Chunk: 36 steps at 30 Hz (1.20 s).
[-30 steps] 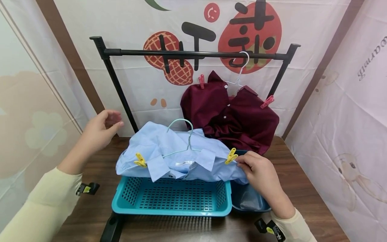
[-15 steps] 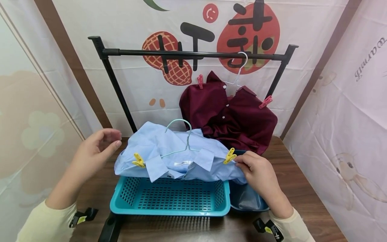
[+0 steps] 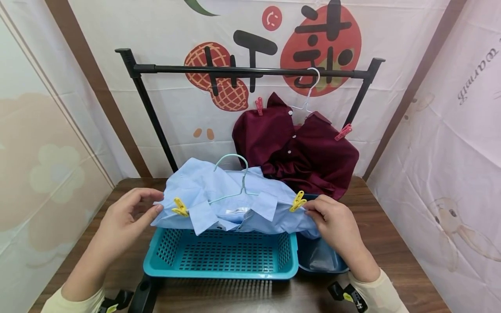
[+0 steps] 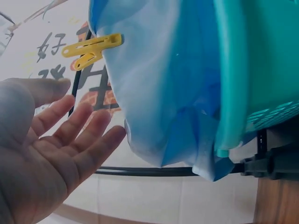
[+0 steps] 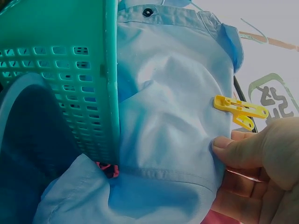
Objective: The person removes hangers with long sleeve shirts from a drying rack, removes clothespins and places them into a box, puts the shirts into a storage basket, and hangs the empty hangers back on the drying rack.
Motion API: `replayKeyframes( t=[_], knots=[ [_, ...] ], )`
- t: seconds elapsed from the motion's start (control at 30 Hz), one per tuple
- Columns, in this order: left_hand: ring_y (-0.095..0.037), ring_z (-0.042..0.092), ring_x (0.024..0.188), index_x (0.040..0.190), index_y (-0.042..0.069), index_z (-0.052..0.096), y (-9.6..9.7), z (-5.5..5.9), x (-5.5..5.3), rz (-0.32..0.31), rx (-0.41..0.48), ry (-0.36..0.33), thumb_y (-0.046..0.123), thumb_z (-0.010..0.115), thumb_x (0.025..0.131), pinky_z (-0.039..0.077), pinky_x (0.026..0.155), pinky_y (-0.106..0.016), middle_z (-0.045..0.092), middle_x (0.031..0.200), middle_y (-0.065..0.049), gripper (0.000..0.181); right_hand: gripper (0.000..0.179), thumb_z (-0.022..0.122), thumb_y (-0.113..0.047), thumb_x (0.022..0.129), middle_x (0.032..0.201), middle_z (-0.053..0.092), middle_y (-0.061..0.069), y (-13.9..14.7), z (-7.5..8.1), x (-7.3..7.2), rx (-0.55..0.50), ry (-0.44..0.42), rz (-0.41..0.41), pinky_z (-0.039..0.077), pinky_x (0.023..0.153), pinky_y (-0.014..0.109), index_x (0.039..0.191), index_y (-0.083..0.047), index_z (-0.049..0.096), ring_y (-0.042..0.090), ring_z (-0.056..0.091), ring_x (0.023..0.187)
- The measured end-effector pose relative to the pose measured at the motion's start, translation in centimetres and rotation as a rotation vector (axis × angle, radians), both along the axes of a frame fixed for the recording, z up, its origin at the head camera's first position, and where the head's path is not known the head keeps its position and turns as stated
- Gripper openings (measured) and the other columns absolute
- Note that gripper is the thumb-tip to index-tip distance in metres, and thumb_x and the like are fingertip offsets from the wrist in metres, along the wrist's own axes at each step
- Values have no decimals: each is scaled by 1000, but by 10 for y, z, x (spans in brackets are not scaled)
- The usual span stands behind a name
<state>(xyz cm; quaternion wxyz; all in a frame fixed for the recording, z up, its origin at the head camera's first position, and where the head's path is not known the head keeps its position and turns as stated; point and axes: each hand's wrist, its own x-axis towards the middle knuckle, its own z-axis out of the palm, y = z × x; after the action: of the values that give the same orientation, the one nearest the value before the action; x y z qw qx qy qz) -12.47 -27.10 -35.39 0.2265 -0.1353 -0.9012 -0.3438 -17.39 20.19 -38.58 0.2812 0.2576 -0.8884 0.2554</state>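
Note:
A light blue shirt point(image 3: 219, 182) lies over the back of a teal basket point(image 3: 219, 274), a pale green hanger point(image 3: 245, 174) in its collar. One yellow clothespin point(image 3: 180, 207) grips its left shoulder, another yellow clothespin point(image 3: 298, 201) its right. My right hand point(image 3: 338, 228) pinches the cloth just outside the right clothespin; the right wrist view shows the thumb point(image 5: 243, 149) on the fabric. At the shirt's left edge is my left hand point(image 3: 125, 221), fingers loosely bent, thumb apart. In the left wrist view the fingers point(image 4: 88, 135) are spread, a fingertip close to the cloth.
Behind stands a black clothes rack point(image 3: 219, 69). A maroon shirt point(image 3: 289, 143) hangs from its bar on a white hanger point(image 3: 313, 89), with red clothespins point(image 3: 344, 131) at its shoulders. A dark blue bin point(image 3: 322, 256) sits right of the basket on the wooden table point(image 3: 385, 234).
My left hand has come down from beside the rack's left post and moved in to the shirt's left edge. The right hand keeps its pinch on the shirt, nearly still.

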Motion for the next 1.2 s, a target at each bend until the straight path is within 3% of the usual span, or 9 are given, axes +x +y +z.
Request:
replayKeyframes(
  t=[0.3, 0.47, 0.67, 0.97, 1.2],
  knots=[
    [-5, 68, 94, 113, 18, 68, 4, -5, 0, -74, -57, -107, 15, 78, 92, 52, 80, -11, 69, 110, 1, 23, 21, 85, -2, 82, 88, 70, -10, -1, -1, 0, -4, -5, -5, 55, 65, 29, 96, -18, 79, 4, 59, 74],
    [-10, 70, 92, 112, 21, 68, 7, -5, 1, -106, -119, -122, 13, 79, 91, 57, 75, -20, 69, 109, 5, 25, 21, 85, -2, 81, 88, 70, -9, -1, 0, 0, -6, 2, -6, 56, 65, 29, 95, -17, 79, 4, 59, 74],
    [-3, 66, 82, 105, 19, 71, 9, -12, -2, -98, -203, -27, 4, 82, 85, 58, 71, -25, 67, 102, 9, 28, 21, 85, -3, 81, 87, 70, -9, -2, 0, 0, 0, 14, -2, 55, 65, 28, 95, -17, 79, 3, 58, 73],
    [-1, 55, 78, 91, 21, 76, 13, -22, -6, -102, -239, 77, -1, 84, 80, 47, 64, -15, 63, 97, 13, 26, 20, 85, -4, 82, 87, 70, -9, -3, -1, 2, 8, 14, -11, 54, 63, 28, 96, -17, 80, 4, 58, 72],
    [-4, 51, 81, 85, 21, 75, 16, -23, -9, -65, -292, 176, 1, 87, 77, 40, 67, -12, 64, 89, 14, 24, 21, 85, -2, 82, 88, 70, -9, -3, -1, 1, 10, 20, 4, 54, 64, 27, 97, -17, 80, 4, 58, 73]
  ],
)
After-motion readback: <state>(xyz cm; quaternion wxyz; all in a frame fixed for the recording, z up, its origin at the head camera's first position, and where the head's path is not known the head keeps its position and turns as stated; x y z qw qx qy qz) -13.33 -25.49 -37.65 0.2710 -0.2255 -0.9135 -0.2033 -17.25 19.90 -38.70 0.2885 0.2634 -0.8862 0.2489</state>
